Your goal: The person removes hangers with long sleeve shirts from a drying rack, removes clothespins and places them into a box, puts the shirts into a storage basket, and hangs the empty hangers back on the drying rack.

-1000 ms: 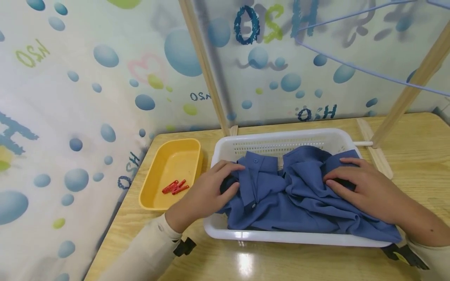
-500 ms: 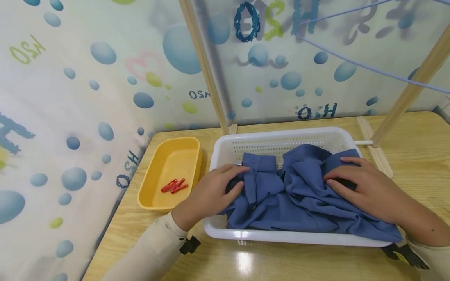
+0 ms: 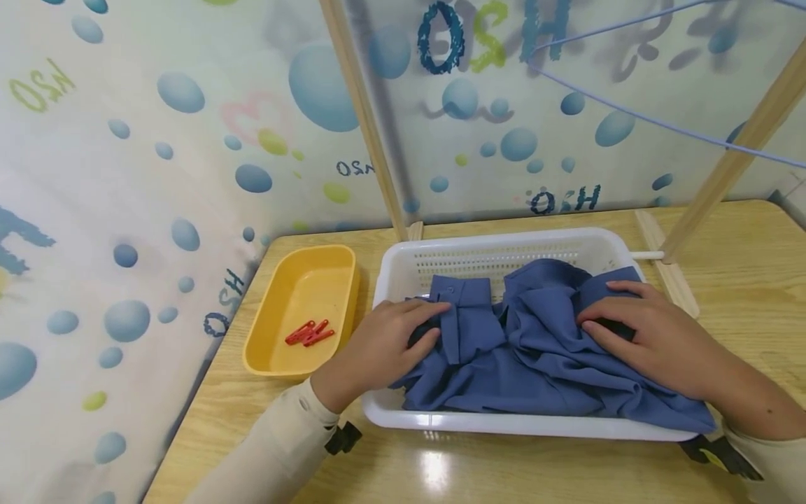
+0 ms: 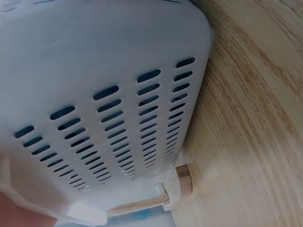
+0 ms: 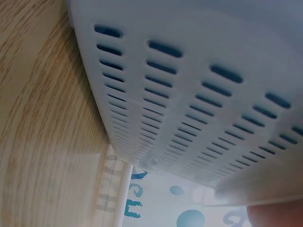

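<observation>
A blue buttoned garment (image 3: 541, 381), apparently a shirt, lies rumpled in a white plastic basket (image 3: 497, 421) in the head view. My left hand (image 3: 384, 343) rests on its left part, the index fingertip at a narrow folded strip and the thumb apart from it. Over the garment's right part lies my right hand (image 3: 648, 332), its fingers bent and its thumb tip close to the index finger. Both wrist views look along the basket's slotted outer wall (image 4: 118, 94); only a blurred bit of skin shows at the edge of each, and the fingertips are out of sight.
A yellow tray (image 3: 267, 336) left of the basket holds several red clothespins (image 3: 308, 333). Behind the basket, wooden posts (image 3: 737, 154) stand on the table (image 3: 749, 280), with a pale blue line (image 3: 636, 115) strung above. A bubble-patterned wall (image 3: 208, 140) closes off the back and left.
My left hand has shifted slightly to the right over the garment, and the folded strip beside its index finger now lies straighter. My right hand stays in place.
</observation>
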Motion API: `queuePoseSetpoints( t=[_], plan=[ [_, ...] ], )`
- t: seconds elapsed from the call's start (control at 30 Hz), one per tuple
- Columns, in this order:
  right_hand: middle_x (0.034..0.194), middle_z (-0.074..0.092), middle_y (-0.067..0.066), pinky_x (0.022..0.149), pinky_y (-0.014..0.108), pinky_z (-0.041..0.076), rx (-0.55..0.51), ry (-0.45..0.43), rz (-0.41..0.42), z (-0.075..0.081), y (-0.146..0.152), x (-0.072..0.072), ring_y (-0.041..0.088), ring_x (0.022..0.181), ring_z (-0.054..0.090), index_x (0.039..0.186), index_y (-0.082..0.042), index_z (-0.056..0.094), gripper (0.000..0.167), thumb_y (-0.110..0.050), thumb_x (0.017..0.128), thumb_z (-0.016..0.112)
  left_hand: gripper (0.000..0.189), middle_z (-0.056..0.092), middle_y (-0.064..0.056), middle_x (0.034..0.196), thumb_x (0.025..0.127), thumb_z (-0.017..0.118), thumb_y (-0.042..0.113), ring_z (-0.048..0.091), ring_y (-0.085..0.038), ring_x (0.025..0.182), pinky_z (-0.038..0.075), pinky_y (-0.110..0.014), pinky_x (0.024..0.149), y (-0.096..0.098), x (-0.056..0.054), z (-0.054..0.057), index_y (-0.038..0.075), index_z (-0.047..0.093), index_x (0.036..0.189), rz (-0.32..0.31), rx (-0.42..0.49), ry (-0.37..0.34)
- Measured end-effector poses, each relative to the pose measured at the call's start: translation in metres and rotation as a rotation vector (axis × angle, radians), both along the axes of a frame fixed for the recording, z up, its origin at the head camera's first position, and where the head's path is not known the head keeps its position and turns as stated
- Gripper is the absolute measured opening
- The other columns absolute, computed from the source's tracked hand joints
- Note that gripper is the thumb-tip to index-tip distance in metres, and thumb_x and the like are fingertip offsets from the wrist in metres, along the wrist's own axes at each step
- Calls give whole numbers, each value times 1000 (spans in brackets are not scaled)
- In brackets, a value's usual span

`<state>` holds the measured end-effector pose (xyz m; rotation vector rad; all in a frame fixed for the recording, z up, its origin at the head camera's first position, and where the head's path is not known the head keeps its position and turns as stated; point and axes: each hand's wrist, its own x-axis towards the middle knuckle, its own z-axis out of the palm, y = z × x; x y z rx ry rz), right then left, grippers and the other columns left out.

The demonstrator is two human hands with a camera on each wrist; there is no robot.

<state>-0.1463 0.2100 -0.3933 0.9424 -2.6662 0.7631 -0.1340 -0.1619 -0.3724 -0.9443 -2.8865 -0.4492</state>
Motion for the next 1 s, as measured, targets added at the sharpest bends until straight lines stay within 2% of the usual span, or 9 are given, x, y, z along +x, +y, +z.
queuePoseSetpoints(
  t=[0.13,0.43,0.53,0.67,0.87,1.0],
  plan=[
    [101,74,-9,112,33,29,4,-17,-8,0,2,1,31,118,58,102,-23,75,17,-12,89,74,41,68,1,129,102,56,33,65,-16,116,51,-40,96,2,1,1,21,58,141,2,-28,10],
    [102,74,-9,112,27,27,12,-13,-16,0,6,2,31,118,57,102,-23,75,18,-12,88,74,41,68,2,129,102,56,33,65,-16,114,52,-39,93,8,2,2,23,57,142,12,-35,22],
    [102,74,-8,112,30,28,16,-23,-22,0,7,4,31,118,58,102,-23,75,17,-12,88,74,43,67,2,129,102,55,33,65,-16,114,52,-39,93,9,2,0,24,54,144,12,-22,25],
    [102,74,-8,110,38,31,21,-37,-37,0,9,6,33,121,55,102,-23,76,17,-12,88,74,45,65,2,132,102,54,33,65,-16,116,52,-38,98,8,1,-1,23,50,146,3,43,16],
    [102,74,-9,112,26,27,6,-22,-24,-1,7,6,31,119,57,102,-23,75,19,-11,88,75,42,60,3,136,104,52,33,62,-15,119,52,-37,100,1,2,0,24,51,145,10,156,41],
    [105,74,-6,109,38,33,-26,-66,-33,-1,5,6,35,125,52,104,-24,75,18,-13,90,72,38,60,1,132,103,54,31,63,-14,109,52,-36,93,-3,2,5,20,56,140,30,216,84]
  ],
)
